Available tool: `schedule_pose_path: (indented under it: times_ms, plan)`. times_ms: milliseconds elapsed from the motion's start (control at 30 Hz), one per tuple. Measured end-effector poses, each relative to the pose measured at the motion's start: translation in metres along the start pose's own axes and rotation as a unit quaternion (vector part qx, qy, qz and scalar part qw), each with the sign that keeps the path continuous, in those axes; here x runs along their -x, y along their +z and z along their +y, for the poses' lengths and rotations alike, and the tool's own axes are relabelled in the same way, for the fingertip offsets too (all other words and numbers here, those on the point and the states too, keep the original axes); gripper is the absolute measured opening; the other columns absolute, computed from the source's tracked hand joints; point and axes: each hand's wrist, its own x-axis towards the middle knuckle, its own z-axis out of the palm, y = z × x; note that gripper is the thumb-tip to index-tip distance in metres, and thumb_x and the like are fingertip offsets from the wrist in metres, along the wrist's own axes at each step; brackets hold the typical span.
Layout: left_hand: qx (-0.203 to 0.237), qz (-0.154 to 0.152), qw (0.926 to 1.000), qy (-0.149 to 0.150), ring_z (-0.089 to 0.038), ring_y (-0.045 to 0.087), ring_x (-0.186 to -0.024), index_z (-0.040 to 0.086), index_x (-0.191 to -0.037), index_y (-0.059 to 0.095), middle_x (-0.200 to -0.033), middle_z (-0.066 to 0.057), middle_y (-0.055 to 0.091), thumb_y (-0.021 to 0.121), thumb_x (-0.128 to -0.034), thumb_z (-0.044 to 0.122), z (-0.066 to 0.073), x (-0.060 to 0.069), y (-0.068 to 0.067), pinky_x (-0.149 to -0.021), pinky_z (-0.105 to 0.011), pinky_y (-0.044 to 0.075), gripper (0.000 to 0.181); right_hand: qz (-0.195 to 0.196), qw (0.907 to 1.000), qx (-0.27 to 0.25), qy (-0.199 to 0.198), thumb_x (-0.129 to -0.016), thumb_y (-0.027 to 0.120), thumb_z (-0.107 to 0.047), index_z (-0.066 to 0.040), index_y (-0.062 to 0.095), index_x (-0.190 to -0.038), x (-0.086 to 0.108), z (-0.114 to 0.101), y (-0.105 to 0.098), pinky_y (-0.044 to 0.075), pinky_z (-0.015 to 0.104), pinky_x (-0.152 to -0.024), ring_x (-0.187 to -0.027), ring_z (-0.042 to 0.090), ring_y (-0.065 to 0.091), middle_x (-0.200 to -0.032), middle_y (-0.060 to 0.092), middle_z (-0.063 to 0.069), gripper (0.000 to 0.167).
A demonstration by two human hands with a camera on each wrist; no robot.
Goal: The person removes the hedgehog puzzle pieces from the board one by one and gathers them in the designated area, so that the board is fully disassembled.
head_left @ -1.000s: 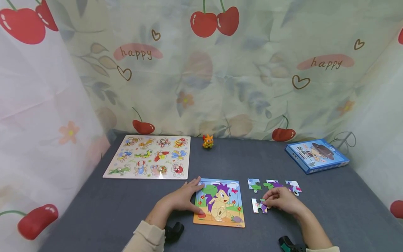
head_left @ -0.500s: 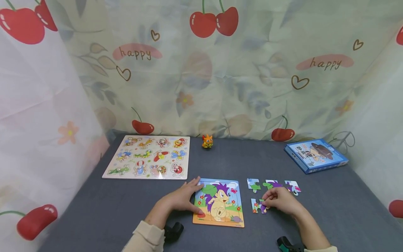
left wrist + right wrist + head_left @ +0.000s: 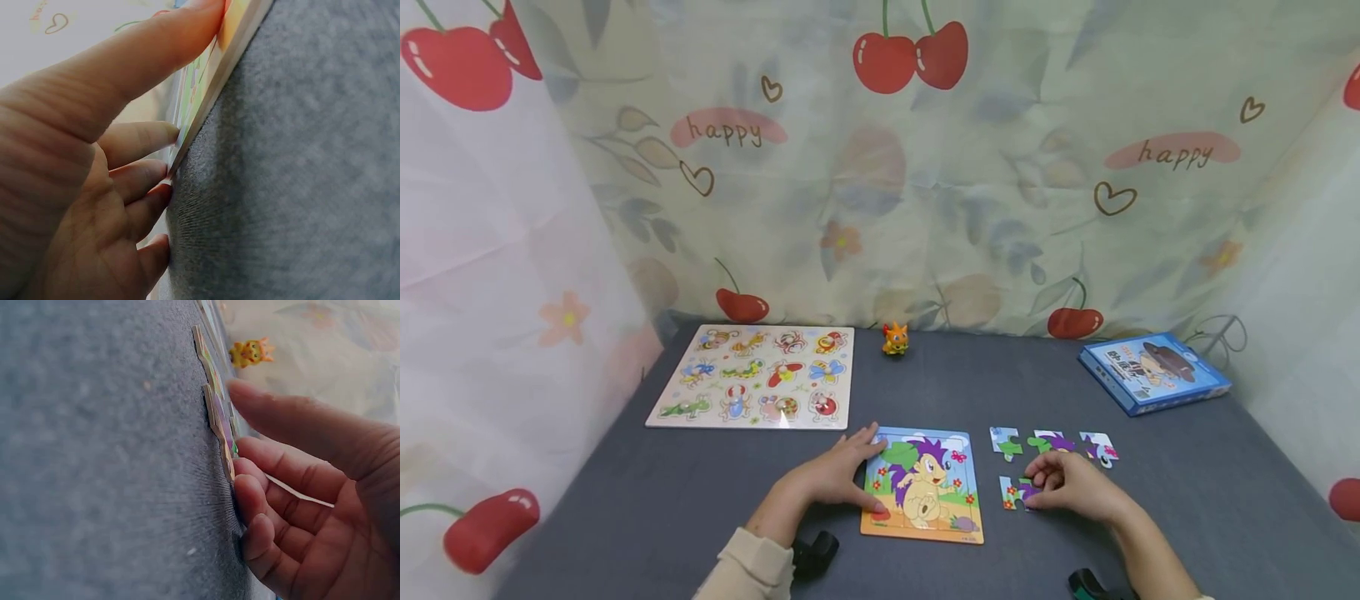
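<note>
Left hand point(image 3: 831, 475) same as before: fingers extended, thumb on hedgehog puzzle point(image 3: 925, 492) near left edge. Further right, flower piece point(image 3: 1008, 493) on grey table point(image 3: 730, 500), purple-green piece point(image 3: 220, 422) just beside. Right hand point(image 3: 1078, 486) holds latter, thumb and index now wider apart.

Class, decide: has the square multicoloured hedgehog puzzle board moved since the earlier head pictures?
No: the hedgehog puzzle board shows no shift in any direction against the small orange toy figure in that view.
</note>
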Motion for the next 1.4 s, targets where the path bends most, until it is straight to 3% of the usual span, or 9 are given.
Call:
schedule_pose_path:
  times_ms: [200, 800, 933, 1067, 1400]
  plan:
    - [0.000, 0.001, 1.0000, -0.003, -0.031, 0.009, -0.145, 0.012, -0.145, 0.034, -0.157, -0.010, 0.013, 0.077, -0.0737, 0.039, 0.003, 0.001, 0.000, -0.115, -0.053, 0.013, 0.087, -0.002, 0.9996, 0.027, -0.014, -0.072, 0.080, -0.023, 0.003, 0.059, -0.101, 0.002, 0.001, 0.004, 0.044, 0.020, -0.061, -0.072, 0.008, 0.049, -0.084, 0.053, 0.005, 0.044]
    - [-0.022, -0.001, 0.9997, 0.007, -0.029, 0.011, -0.145, 0.010, -0.144, 0.035, -0.157, -0.012, 0.014, 0.075, -0.0743, 0.042, 0.003, 0.000, 0.001, -0.116, -0.051, 0.010, 0.087, 0.007, 0.9982, 0.042, -0.042, -0.073, 0.079, -0.021, 0.002, 0.061, -0.101, 0.004, 0.002, 0.002, 0.044, 0.020, -0.063, -0.073, 0.005, 0.049, -0.085, 0.054, 0.006, 0.040]
    - [-0.047, -0.002, 0.9989, 0.008, -0.029, 0.013, -0.145, 0.012, -0.144, 0.037, -0.156, -0.012, 0.017, 0.073, -0.0752, 0.047, 0.010, 0.008, 0.005, -0.116, -0.052, 0.011, 0.085, 0.019, 0.9984, 0.044, -0.030, -0.072, 0.080, -0.022, 0.000, 0.062, -0.101, 0.005, -0.003, 0.000, 0.043, 0.020, -0.064, -0.076, 0.008, 0.049, -0.086, 0.055, 0.006, 0.040]
    - [-0.083, 0.002, 0.9960, 0.032, -0.031, 0.018, -0.143, 0.013, -0.142, 0.040, -0.154, -0.013, 0.023, 0.072, -0.0765, 0.046, 0.019, 0.021, 0.010, -0.115, -0.053, 0.014, 0.080, 0.032, 0.9980, 0.050, -0.023, -0.073, 0.079, -0.024, 0.000, 0.063, -0.102, 0.002, -0.014, 0.000, 0.042, 0.020, -0.063, -0.077, 0.012, 0.048, -0.087, 0.056, 0.006, 0.041]
    - [-0.156, -0.007, 0.9846, 0.079, -0.031, 0.028, -0.140, 0.025, -0.138, 0.046, -0.151, -0.010, 0.031, 0.070, -0.0803, 0.038, 0.036, 0.044, 0.027, -0.112, -0.052, 0.025, 0.064, 0.021, 0.9967, 0.061, -0.050, -0.075, 0.077, -0.021, -0.001, 0.065, -0.105, -0.030, -0.048, 0.018, 0.044, 0.020, -0.063, -0.077, 0.015, 0.049, -0.087, 0.059, 0.005, 0.038]
